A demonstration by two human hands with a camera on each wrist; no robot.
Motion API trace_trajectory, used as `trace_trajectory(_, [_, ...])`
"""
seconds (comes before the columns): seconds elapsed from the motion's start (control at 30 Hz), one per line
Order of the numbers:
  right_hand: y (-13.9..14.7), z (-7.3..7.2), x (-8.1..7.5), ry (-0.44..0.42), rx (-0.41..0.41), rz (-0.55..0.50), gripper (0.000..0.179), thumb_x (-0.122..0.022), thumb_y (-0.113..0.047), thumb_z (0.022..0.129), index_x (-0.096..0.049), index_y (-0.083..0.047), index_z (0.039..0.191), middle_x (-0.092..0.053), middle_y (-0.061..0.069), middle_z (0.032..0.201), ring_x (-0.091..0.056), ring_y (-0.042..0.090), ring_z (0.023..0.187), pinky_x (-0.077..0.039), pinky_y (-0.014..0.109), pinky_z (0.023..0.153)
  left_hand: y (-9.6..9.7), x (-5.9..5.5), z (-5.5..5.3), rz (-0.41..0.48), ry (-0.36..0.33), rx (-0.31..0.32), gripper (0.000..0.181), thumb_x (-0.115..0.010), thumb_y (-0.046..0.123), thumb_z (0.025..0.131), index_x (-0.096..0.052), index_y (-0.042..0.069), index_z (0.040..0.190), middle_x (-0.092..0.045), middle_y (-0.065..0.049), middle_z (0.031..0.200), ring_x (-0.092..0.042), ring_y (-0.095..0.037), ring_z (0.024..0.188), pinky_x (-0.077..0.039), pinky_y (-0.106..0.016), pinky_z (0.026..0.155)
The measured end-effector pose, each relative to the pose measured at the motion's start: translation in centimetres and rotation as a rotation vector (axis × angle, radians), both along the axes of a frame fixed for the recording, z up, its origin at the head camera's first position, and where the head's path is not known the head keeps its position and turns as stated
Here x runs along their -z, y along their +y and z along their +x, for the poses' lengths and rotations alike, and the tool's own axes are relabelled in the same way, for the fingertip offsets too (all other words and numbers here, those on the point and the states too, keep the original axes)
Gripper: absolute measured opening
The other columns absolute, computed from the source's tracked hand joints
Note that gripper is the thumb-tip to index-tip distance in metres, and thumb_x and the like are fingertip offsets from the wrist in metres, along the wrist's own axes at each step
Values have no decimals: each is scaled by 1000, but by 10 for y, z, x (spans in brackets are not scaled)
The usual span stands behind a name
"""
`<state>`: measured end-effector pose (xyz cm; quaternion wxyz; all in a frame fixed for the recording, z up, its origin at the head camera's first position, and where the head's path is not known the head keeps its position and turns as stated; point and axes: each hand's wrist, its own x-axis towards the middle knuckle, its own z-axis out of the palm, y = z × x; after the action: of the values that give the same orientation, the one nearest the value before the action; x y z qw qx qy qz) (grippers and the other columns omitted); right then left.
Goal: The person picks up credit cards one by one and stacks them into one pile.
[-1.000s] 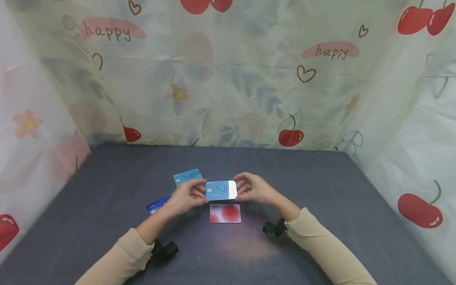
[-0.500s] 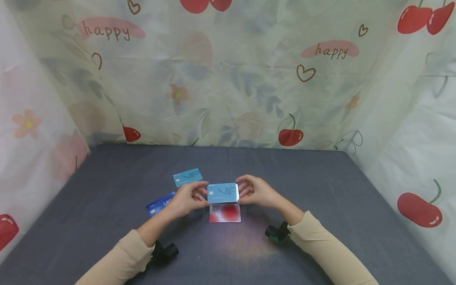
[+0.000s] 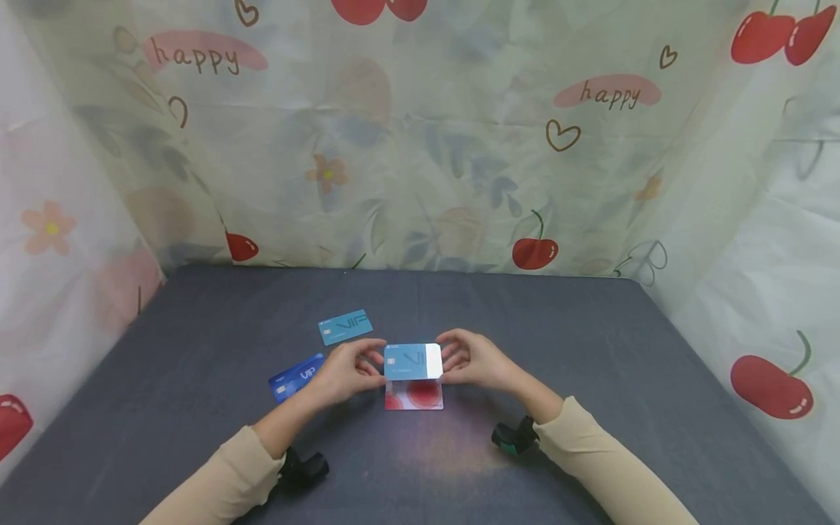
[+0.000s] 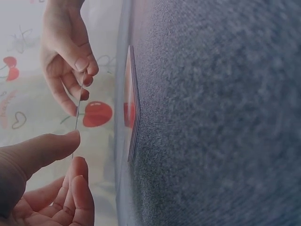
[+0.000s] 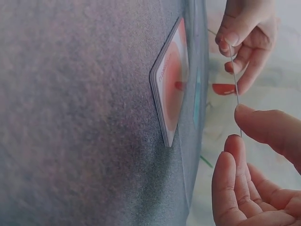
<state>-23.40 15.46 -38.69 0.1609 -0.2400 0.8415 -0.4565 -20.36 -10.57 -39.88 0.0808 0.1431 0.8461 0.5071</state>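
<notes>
Both hands hold a light blue VIP card point(image 3: 403, 362) by its short ends, above the dark table. My left hand point(image 3: 344, 370) pinches the left end between thumb and fingers. At the opposite end, the thumb and fingertips of my right hand point(image 3: 477, 359) pinch it too. Glare whitens the card's right part. Edge-on, it shows as a thin line in both wrist views. Below it lies a small neat stack of cards point(image 5: 170, 89), the top one white with red circles; in the head view the held card overlaps the stack's far part.
Another light blue VIP card point(image 3: 345, 327) lies beyond my left hand. Left of that hand rests a dark blue VIP card point(image 3: 293, 377), partly behind it. A dark cloth covers the table point(image 3: 558, 321), and printed curtains point(image 3: 420, 146) rise behind and at both sides.
Both hands have brought the light blue card nearer to me and slightly right, so it now overlaps the card stack in view. Its glare faded, then came back as its tilt changed.
</notes>
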Motion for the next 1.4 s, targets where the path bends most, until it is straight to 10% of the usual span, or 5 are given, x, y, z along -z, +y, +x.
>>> trace_trajectory(1.4, [3, 14, 10, 7, -20, 51, 53, -73, -4, 77, -49, 5, 123, -59, 15, 100, -61, 12, 82, -52, 22, 71, -1, 7, 4, -107, 36, 71, 52, -76, 9, 74, -56, -2, 120, -60, -11, 96, -59, -11, 74, -47, -20, 61])
